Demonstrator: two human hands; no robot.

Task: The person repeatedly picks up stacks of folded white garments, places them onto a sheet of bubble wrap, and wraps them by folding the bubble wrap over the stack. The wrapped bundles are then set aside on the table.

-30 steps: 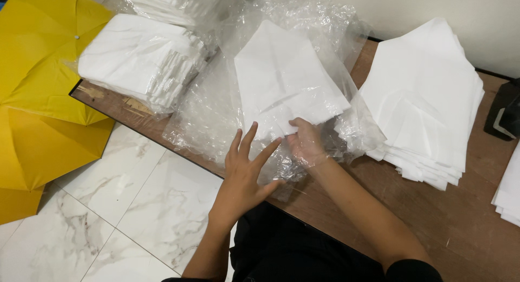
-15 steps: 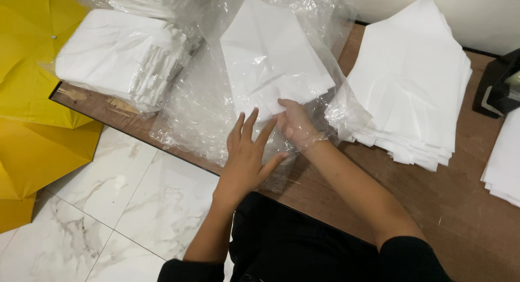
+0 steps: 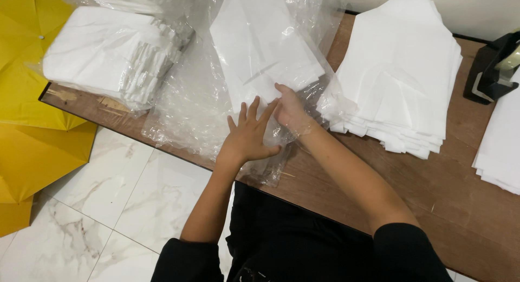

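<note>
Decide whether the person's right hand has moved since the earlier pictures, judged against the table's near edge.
Yes. The right hand has pushed further from the table's near edge, deeper into the clear plastic bag.

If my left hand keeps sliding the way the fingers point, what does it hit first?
Probably the folded white sheet inside the clear plastic bag. The left hand lies flat on the bag, fingers aimed up and right at the sheet's near edge, beside the right hand.

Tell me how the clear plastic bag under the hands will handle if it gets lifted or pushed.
The clear plastic bag is crumpled and wrinkled, so it will probably flop and sag rather than hold shape. Its glossy film looks slippery; the folded white sheet inside may slide as the right hand pushes. It seems thin and light, likely why the left hand lies flat on it.
</note>
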